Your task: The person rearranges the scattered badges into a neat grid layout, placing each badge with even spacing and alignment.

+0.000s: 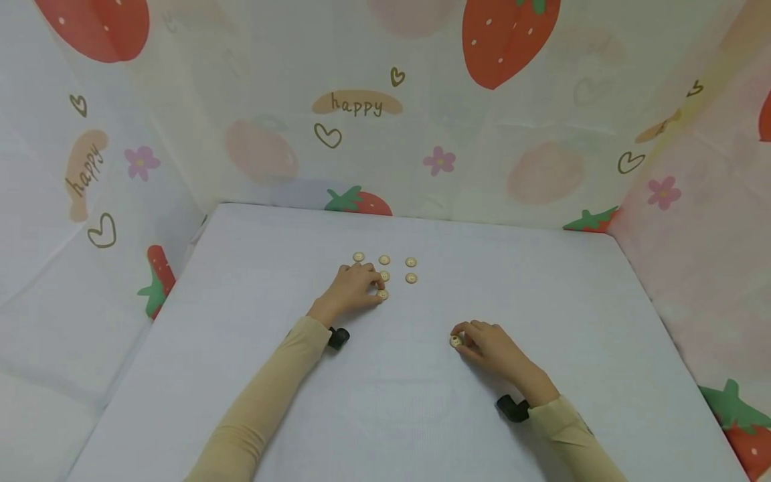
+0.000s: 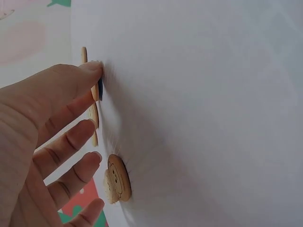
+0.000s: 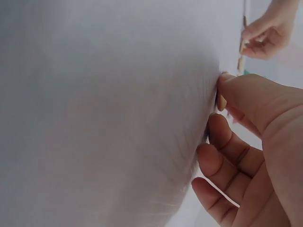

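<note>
My left hand (image 1: pixel 352 288) pinches a small round wooden disc (image 1: pixel 383 294) between thumb and forefinger, low at the table surface. In the left wrist view that disc (image 2: pixel 97 90) shows edge-on under the thumb, with the other fingers spread loosely. Farther right and nearer the front, my right hand (image 1: pixel 495 347) pinches another wooden disc (image 1: pixel 456 341) with dark markings. Its edge, a sliver of disc (image 3: pixel 221 102), shows beyond the thumb in the right wrist view. Beside the left fingers lies a disc (image 1: pixel 385 275), partly covered by them.
Three discs form a back row, with a disc (image 1: pixel 384 260) in its middle. Another disc (image 1: pixel 411 278) lies in front of the row's right end. White cloth covers the table (image 1: pixel 385 415). A strawberry-print curtain (image 1: pixel 385 161) stands behind and at both sides.
</note>
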Demonstrator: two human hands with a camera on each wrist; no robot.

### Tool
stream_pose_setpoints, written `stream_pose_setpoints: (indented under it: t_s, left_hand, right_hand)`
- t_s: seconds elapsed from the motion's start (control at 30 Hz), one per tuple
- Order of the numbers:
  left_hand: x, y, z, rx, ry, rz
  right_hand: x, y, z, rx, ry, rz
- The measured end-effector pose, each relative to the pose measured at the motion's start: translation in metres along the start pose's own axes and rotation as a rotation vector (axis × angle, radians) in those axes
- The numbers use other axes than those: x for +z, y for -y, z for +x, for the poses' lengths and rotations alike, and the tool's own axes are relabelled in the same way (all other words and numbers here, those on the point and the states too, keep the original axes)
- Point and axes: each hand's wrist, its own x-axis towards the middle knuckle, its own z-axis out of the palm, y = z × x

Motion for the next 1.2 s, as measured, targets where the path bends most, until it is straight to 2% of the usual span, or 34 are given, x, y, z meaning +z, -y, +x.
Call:
stream_pose_setpoints:
  t_s: [0.17, 0.47, 0.87, 1.2]
  left_hand:
    - [0.000, 0.000, 0.000, -0.005, 0.011, 0.000]
    - [-0.001, 0.001, 0.000, -0.008, 0.003, 0.009]
    - [-0.002, -0.002, -0.001, -0.027, 0.011, -0.002]
    - [-0.003, -0.005, -0.001, -0.057, 0.012, -0.005]
  right_hand:
    - [-0.003, 0.008, 0.002, 0.021, 0.014, -0.073]
    - [-0.004, 0.012, 0.006, 0.024, 0.032, -0.129]
    - [-0.007, 0.014, 0.011, 0.001, 0.056, -0.154]
    - [-0.008, 0.015, 0.022, 0.018, 0.099, -0.113]
